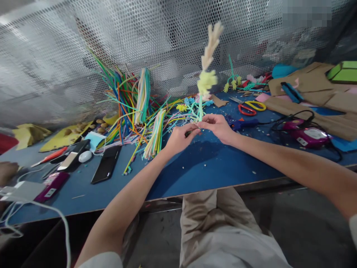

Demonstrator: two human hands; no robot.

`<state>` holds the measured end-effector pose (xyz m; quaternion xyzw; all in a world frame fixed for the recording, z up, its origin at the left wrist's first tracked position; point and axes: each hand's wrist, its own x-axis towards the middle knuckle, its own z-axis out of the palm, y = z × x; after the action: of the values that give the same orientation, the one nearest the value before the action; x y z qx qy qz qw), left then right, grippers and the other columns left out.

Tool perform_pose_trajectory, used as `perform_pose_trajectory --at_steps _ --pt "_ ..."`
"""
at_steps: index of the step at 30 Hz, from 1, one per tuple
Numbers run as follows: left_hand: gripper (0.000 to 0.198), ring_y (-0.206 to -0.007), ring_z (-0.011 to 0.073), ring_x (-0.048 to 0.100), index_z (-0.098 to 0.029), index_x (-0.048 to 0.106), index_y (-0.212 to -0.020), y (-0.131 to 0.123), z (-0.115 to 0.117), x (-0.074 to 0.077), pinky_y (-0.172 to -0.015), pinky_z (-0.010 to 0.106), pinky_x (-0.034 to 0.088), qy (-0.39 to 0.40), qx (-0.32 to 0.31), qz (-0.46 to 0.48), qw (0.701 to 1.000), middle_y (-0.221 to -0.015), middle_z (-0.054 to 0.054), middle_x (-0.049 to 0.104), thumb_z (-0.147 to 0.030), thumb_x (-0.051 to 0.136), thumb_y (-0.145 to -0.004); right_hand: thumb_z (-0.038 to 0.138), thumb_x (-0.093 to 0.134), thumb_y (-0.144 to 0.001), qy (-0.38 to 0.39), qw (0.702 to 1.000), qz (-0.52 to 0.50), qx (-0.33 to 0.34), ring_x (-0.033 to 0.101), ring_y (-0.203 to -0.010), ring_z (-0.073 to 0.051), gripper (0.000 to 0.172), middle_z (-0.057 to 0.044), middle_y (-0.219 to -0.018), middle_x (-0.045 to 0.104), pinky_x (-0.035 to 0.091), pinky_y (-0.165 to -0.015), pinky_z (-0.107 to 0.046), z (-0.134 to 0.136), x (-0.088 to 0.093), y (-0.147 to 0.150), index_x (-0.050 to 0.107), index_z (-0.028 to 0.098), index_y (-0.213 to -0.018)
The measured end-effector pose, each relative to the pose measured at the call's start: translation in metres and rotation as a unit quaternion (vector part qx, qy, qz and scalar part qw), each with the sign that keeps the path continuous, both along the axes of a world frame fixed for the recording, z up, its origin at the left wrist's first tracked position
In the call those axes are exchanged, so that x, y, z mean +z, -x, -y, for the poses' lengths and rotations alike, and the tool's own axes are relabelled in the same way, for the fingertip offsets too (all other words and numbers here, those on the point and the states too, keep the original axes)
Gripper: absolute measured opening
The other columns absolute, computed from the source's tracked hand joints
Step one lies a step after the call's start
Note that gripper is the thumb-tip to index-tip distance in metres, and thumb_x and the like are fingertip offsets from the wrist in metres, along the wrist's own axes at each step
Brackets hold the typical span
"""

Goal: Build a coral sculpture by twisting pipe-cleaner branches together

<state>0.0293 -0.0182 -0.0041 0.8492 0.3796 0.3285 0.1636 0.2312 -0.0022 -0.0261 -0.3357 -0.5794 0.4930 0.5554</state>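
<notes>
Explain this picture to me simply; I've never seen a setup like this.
There is no machine here: a person works with two bare hands. The single picture comes from a camera worn on the person's head, looking forward and down, so you see what lies in front of them.

The right hand pinches the lower stem of a fuzzy flower, pale at its tip and yellow below. The left hand has its fingertips close beside; whether it grips the stem too is hard to tell.

On the blue table lie a dark phone, scissors with red and yellow handles, and a purple box. Coloured fuzzy sticks stand bunched before a perforated screen.
</notes>
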Motion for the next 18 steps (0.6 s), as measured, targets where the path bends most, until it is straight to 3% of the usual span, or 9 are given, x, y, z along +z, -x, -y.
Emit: perform_pose_trajectory --at_steps 3,11,18 --pt "0.034 -0.054 0.0118 0.055 -0.02 0.078 -0.1 0.0006 -0.0015 -0.002 -0.064 0.026 0.047 -0.036 -0.011 -0.034 0.999 -0.07 0.001 0.071 -0.04 0.051 -0.108 0.053 0.091 -0.067 -0.008 1.0 0.017 -0.015 0.053 -0.066 -0.013 0.04 0.001 -0.069 0.065 0.042 -0.064 -0.03 -0.0017 0.0003 -0.0018 0.069 0.02 -0.072" --pt "0.027 -0.064 0.0161 0.065 -0.02 0.071 -0.101 -0.0016 -0.0022 -0.0074 -0.074 0.031 0.051 -0.108 -0.001 -0.104 0.989 -0.079 0.003 0.075 -0.031 0.047 -0.108 0.052 0.09 -0.067 -0.039 0.993 0.074 -0.08 0.046 -0.062 -0.013 0.044 0.002 -0.063 0.058 0.037 -0.061 -0.031 -0.0008 0.0017 -0.0015 0.059 0.021 -0.065" --pt "0.028 -0.055 0.0127 0.056 -0.02 0.064 -0.085 -0.0088 0.0041 -0.0047 -0.064 0.029 0.046 -0.02 0.002 0.013 1.0 -0.071 0.0 0.072 -0.033 0.052 -0.106 0.044 0.088 -0.073 -0.061 0.989 0.085 -0.102 0.048 -0.063 -0.013 0.038 0.002 -0.064 0.058 0.037 -0.062 -0.032 0.0014 0.0019 -0.0017 0.059 0.02 -0.065"
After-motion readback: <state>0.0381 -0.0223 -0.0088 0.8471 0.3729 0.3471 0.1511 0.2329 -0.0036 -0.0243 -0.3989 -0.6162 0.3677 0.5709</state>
